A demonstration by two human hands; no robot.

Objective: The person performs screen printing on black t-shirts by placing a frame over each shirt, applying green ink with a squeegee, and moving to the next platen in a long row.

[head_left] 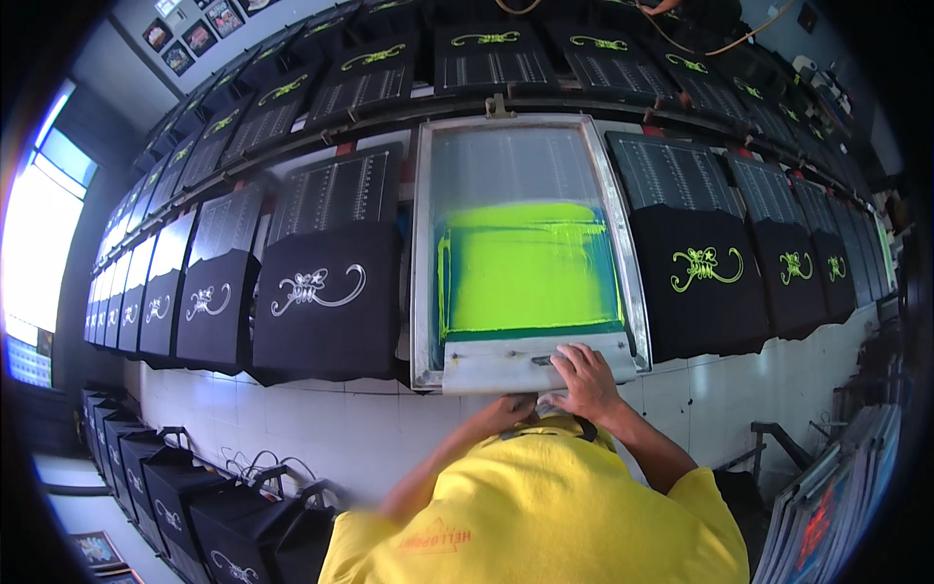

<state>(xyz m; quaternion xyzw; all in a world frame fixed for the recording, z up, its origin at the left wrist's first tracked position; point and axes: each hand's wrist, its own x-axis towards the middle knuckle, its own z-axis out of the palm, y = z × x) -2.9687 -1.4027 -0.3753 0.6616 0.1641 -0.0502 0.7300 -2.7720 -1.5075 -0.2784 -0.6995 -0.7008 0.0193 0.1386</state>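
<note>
My right hand is closed over the near side of a wide, pale grey metal squeegee, fingers lying on its top face. The squeegee rests across the near end of a screen printing frame with silver metal edges. Bright yellow-green ink covers much of the mesh beyond it. Just below the squeegee's near edge, my left hand is curled in shadow; what its fingers hold is hidden. The frame lies flat, covering whatever is beneath it.
Left of the frame, a black garment with a silver scroll print lies on a board; more stretch away in that row. On the right, a black garment bears a yellow-green print. A rail runs behind. Framed screens lean at lower right.
</note>
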